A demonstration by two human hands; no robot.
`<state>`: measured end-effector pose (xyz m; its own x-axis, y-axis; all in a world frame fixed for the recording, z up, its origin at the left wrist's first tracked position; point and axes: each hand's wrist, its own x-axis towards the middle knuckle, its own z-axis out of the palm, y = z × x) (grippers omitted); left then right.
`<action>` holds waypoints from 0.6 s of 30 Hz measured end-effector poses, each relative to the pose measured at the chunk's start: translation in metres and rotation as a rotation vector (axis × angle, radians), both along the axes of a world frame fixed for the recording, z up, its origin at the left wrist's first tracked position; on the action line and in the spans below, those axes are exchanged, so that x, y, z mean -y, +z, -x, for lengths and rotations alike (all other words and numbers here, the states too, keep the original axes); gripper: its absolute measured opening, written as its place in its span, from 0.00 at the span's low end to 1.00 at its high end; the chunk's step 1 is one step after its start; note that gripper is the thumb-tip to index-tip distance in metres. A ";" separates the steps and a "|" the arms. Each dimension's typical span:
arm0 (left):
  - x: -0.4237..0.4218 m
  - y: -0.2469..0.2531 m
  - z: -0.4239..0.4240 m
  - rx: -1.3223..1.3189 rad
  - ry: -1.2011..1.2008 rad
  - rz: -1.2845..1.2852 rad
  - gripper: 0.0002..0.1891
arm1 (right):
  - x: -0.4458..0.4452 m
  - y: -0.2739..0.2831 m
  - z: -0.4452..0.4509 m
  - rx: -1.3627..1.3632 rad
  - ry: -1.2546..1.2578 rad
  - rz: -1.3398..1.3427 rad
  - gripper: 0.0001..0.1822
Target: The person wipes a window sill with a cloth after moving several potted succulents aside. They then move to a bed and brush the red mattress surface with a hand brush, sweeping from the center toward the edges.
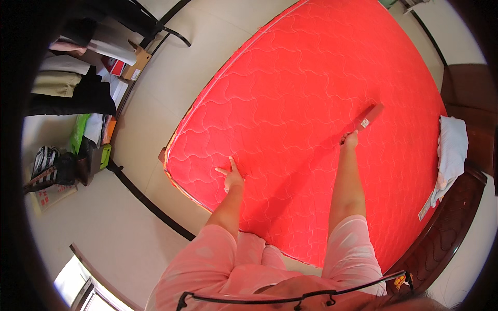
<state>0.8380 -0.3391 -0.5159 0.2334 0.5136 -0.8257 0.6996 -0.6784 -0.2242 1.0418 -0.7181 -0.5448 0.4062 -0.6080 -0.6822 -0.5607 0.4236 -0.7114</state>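
Note:
A red quilted mattress (pixel 288 116) spreads out before me, its surface stitched in wavy lines. My right hand (pixel 349 138) grips the handle of a flat reddish-brown bed brush (pixel 369 116) over the right half of the mattress. A small label sits on the brush's back, and its bristle side is blurred and turned away. Near the mattress's left corner, my left hand (pixel 233 179) leans on the red cover with its fingers apart and nothing in it.
A folded light-blue cloth (pixel 451 151) lies at the mattress's right edge, beside the dark carved wooden headboard (pixel 439 233). At left stands a clothes rack with hanging clothes (pixel 70 93), bags and boxes beneath. Pale floor tiles (pixel 155 112) run between rack and bed.

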 end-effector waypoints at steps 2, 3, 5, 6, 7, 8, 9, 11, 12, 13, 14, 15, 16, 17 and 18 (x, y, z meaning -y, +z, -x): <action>-0.002 -0.002 0.000 0.026 0.003 -0.008 0.61 | -0.019 -0.009 -0.010 -0.019 0.165 -0.052 0.27; -0.001 -0.001 0.000 0.038 -0.004 -0.007 0.61 | -0.038 -0.019 -0.011 -0.003 0.289 -0.074 0.27; 0.003 0.000 -0.005 0.057 0.012 0.023 0.61 | -0.075 -0.056 -0.007 0.143 0.715 0.174 0.28; 0.007 -0.001 -0.009 0.070 0.013 0.041 0.61 | -0.101 -0.077 -0.007 0.162 0.729 0.171 0.21; -0.004 -0.004 0.001 0.060 0.043 0.017 0.61 | -0.162 -0.064 0.010 0.357 0.996 0.485 0.21; -0.001 -0.006 -0.002 0.075 0.035 0.031 0.61 | -0.188 -0.068 0.016 0.110 1.009 0.212 0.22; 0.004 -0.006 -0.009 0.097 0.016 0.055 0.61 | -0.203 -0.093 0.027 0.245 1.103 0.395 0.23; -0.004 -0.004 0.001 0.052 0.027 0.015 0.60 | -0.264 -0.047 0.057 0.100 1.361 0.214 0.27; -0.003 -0.002 0.001 0.038 0.018 0.010 0.60 | -0.276 -0.028 0.063 0.031 1.348 0.030 0.25; -0.002 0.000 -0.001 0.048 0.008 0.012 0.60 | -0.273 -0.022 0.068 0.068 1.250 -0.086 0.24; 0.000 0.000 -0.002 0.057 -0.001 0.014 0.60 | -0.271 -0.016 0.072 0.104 1.151 -0.201 0.23; 0.001 0.002 -0.002 0.067 -0.005 0.017 0.60 | -0.269 -0.011 0.077 0.138 1.053 -0.313 0.22; 0.003 0.004 -0.004 0.035 -0.011 0.001 0.59 | -0.259 -0.004 0.083 0.195 0.902 -0.330 0.21; 0.004 0.008 -0.006 0.003 -0.015 -0.014 0.59 | -0.245 0.004 0.086 0.249 0.752 -0.347 0.20; 0.007 0.010 -0.010 -0.023 -0.026 -0.025 0.59 | -0.225 0.004 0.087 0.250 0.600 -0.276 0.20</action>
<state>0.8480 -0.3458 -0.5057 0.2284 0.5283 -0.8177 0.6760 -0.6905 -0.2573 0.9549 -0.4931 -0.5413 0.7816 -0.0477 -0.6220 -0.5882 0.2758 -0.7602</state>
